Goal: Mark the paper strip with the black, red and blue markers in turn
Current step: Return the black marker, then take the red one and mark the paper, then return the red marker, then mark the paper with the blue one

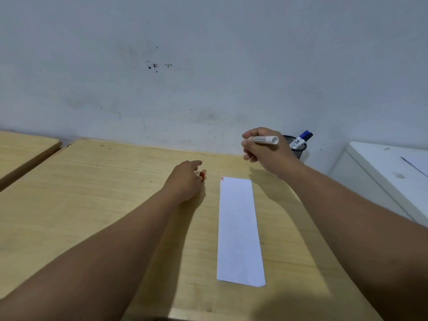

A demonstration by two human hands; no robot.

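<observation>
- Head view: a white paper strip (239,230) is seen lying flat on a wooden table (104,205), long axis running away from the viewer.
- A small red mark (222,178) is noted at the strip's far left corner.
- The right hand (266,150) is held raised beyond the strip's far end, closed around a white marker barrel (264,140); its tip is hidden in the fist.
- The left hand (187,179) is rested on the table left of the strip, fingers loosely curled beside a red cap (202,176); grip on the cap cannot be told.
- A mesh pen cup (298,148) is seen at the wall, with a blue marker (301,139) standing in it.
</observation>
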